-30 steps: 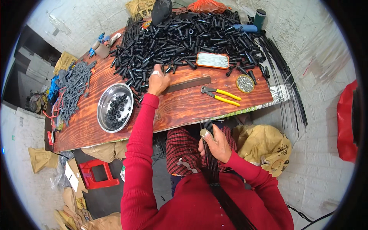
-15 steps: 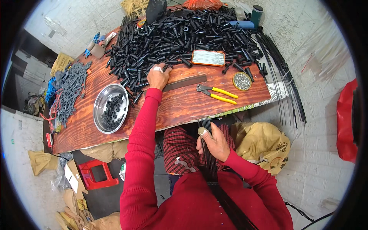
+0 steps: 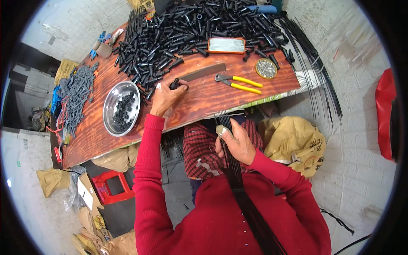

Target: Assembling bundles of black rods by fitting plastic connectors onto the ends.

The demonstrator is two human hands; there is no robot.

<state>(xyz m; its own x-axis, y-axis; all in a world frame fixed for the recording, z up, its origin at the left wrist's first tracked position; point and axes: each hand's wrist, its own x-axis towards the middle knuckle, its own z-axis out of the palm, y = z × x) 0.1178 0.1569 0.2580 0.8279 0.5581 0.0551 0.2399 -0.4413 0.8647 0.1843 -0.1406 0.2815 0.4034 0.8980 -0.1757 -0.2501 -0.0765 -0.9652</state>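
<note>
So, a black tubular fitting is being pinched between the thumb and fingers of the left hand, just above the wooden table, near the end of a flat bar. A bundle of thin black rods is gripped in the right hand, thumb pressed across it, over the lap and near the table's front edge. How firmly it's squeezed can't be told.

What could go wrong? Rod tips are fanned out at the top, so a few could get snagged on that edge if the bundle is lifted carelessly, and strands could be dropped if the thumb is relaxed. The fitting is only held by one end, so it could be lost with a slight slip, and probably rolled, being round. Then there's the steel bowl of small black rings: with the left forearm right beside it, it could be bumped by a wide elbow swing and the rings spilled.
</note>
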